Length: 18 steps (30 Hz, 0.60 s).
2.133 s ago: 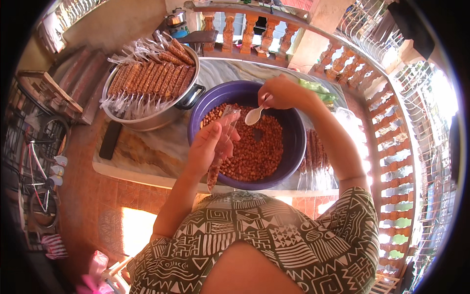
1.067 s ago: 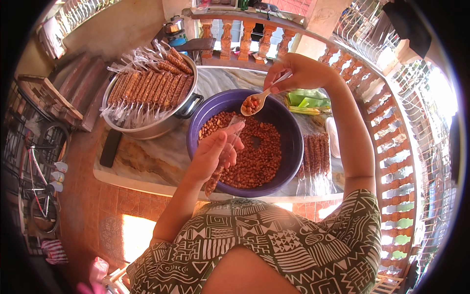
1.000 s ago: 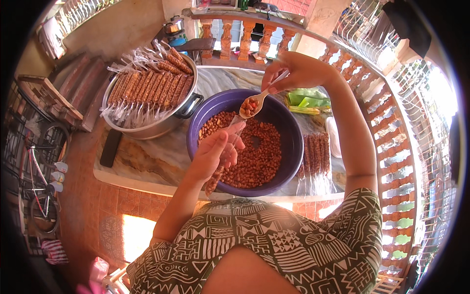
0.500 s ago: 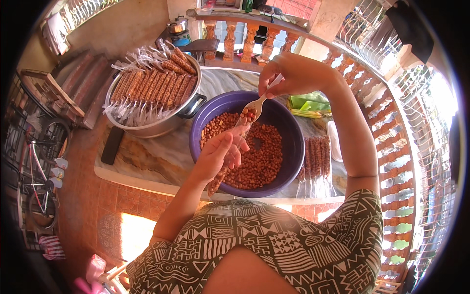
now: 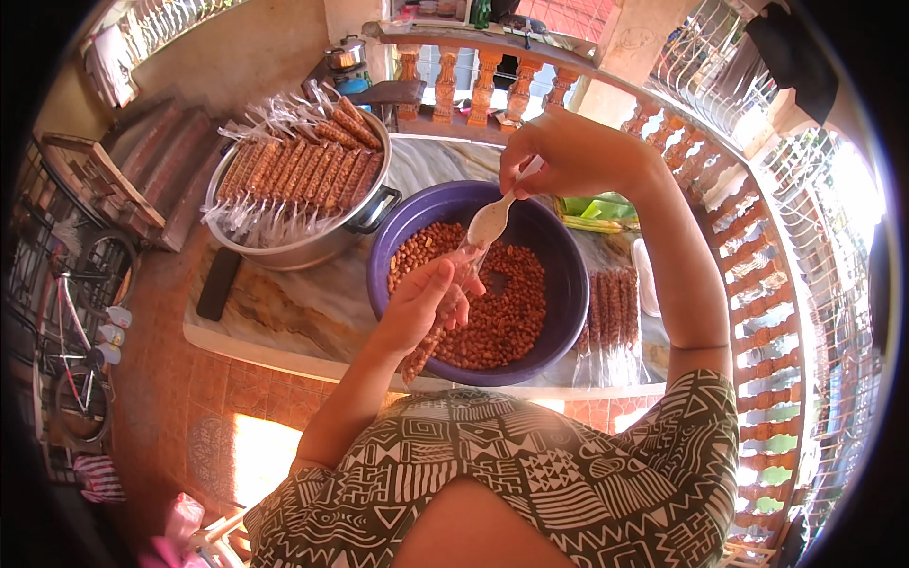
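The left hand [image 5: 418, 305] grips a slim, clear plastic nut bag [image 5: 423, 352], likely light and limp, best held near its mouth, over the round purple basin [image 5: 571, 241], while the right hand [image 5: 576, 159] pinches a pale plastic spoon [image 5: 488, 224].

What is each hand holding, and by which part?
The left hand holds a narrow clear bag around its upper part; the right hand holds a spoon by its handle.

Reddish tiled floor [image 5: 213, 379], partly sunlit; orange balusters [image 5: 488, 87]; beige wall [image 5: 237, 57].
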{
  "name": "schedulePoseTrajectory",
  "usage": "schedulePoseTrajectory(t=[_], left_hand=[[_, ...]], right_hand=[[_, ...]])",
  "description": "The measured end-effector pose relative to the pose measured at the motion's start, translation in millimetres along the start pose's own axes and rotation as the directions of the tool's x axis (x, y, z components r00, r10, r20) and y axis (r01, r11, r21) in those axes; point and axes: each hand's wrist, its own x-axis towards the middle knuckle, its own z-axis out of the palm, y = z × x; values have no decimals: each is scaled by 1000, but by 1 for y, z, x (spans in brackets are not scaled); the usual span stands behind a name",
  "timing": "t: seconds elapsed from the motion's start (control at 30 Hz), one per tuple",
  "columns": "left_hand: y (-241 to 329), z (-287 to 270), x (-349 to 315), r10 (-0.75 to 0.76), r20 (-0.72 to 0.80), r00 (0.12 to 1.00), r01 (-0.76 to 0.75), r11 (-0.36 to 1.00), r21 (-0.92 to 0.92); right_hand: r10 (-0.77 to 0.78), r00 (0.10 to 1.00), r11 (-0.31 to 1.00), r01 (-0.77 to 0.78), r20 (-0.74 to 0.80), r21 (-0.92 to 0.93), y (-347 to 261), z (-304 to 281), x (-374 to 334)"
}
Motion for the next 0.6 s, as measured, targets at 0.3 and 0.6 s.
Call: schedulePoseTrajectory(t=[0.3, 0.6], left_hand=[[0, 1, -7, 124, -62, 990, -120, 991, 61], [10, 2, -23, 367, -129, 921, -343, 923, 172]], right_hand=[[-85, 982, 996, 87, -168, 4, 24, 1, -8], [110, 980, 990, -94, 163, -104, 78, 128, 20]])
